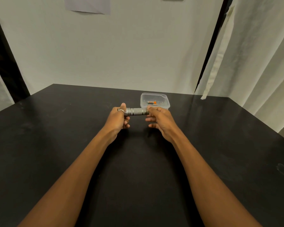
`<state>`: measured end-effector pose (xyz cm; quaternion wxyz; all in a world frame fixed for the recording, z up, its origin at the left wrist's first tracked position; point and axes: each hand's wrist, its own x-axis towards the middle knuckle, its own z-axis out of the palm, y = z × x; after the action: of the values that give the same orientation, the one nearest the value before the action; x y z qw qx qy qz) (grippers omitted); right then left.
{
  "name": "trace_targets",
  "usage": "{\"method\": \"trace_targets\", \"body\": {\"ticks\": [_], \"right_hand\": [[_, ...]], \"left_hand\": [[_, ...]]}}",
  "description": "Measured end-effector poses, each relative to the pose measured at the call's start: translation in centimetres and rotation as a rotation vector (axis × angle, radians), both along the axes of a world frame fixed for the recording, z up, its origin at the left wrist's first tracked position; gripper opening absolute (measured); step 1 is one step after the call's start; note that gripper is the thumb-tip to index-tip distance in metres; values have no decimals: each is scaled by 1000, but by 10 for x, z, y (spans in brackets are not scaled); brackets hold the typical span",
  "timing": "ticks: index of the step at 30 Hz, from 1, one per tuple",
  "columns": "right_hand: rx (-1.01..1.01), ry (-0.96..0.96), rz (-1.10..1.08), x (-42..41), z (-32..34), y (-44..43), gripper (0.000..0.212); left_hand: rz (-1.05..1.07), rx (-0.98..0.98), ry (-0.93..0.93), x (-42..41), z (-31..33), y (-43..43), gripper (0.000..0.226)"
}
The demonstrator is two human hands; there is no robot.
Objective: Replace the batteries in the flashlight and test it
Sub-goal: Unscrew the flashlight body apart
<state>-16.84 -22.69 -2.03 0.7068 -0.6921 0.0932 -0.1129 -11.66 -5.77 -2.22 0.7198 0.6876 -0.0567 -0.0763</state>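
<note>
A grey metal flashlight (pixel 137 111) is held level above the black table (pixel 56 128), its long axis running left to right. My left hand (pixel 119 118), with a silver ring on the thumb, is wrapped around its left end. My right hand (pixel 159 120) pinches the right end between thumb and fingertips, hiding that end. Just behind the right hand stands a clear plastic container (pixel 161 96) holding batteries (pixel 152 102) with orange and silver wraps.
White sheets hang behind and to the right of the table. A black frame post (pixel 8 66) stands at the left and another (pixel 211 46) at the back right corner. The table's right edge runs diagonally past (pixel 261 118).
</note>
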Motion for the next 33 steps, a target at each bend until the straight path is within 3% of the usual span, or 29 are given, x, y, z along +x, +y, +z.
{"method": "trace_targets", "body": {"ticks": [2,5,14,18,23,26,33], "right_hand": [[-51,11,-24,1,0,1,25],[-18,-30,-10,0,-1,-2,15],[-16,-8,-36,0,0,0,29],[-7,-68,1,-1,-2,-4,17],[3,-55,15,-1,-1,-3,18],[-89,-6,-42,1,-2,1,26],[-64,-92,-3,-1,-2,-4,19]], "left_hand": [[0,2,-1,0,0,0,35],[-1,4,-6,-1,1,-1,34],[0,10,-3,-1,1,-1,43],[-5,20,-7,-1,1,0,45],[1,18,-2,-1,1,-1,44],[3,20,-5,0,0,-1,45],[-4,17,-3,-1,0,0,42]]}}
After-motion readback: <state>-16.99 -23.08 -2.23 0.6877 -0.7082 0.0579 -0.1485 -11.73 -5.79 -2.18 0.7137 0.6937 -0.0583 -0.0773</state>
